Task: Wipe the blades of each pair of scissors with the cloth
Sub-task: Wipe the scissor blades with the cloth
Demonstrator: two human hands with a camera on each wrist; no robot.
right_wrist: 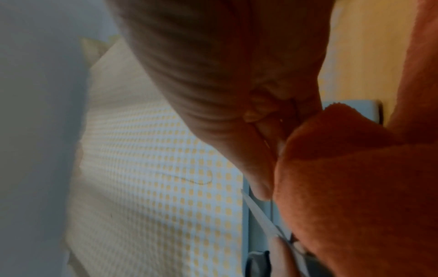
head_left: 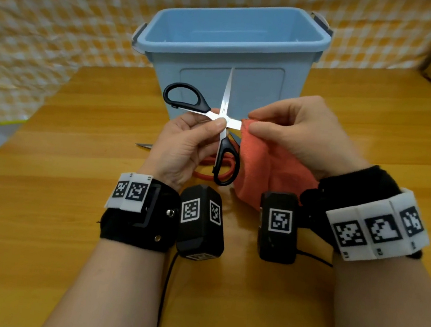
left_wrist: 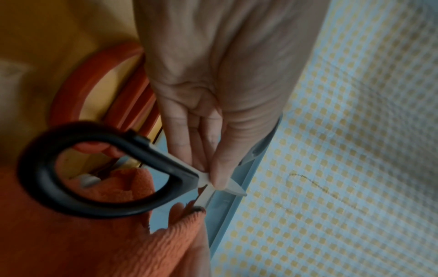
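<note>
Black-handled scissors are spread wide open in the air in front of the blue bin. My left hand pinches them at the pivot, thumb on top; the left wrist view shows the same pinch on the scissors. One blade points up, the other points right into the orange cloth. My right hand pinches the cloth around that blade near the pivot, and the blade's tip is hidden inside the cloth. Red-handled scissors lie on the table beneath my hands, partly covered.
A light blue plastic bin stands just behind my hands on the wooden table. A grey blade tip pokes out left of my left hand. A yellow checked cloth hangs behind.
</note>
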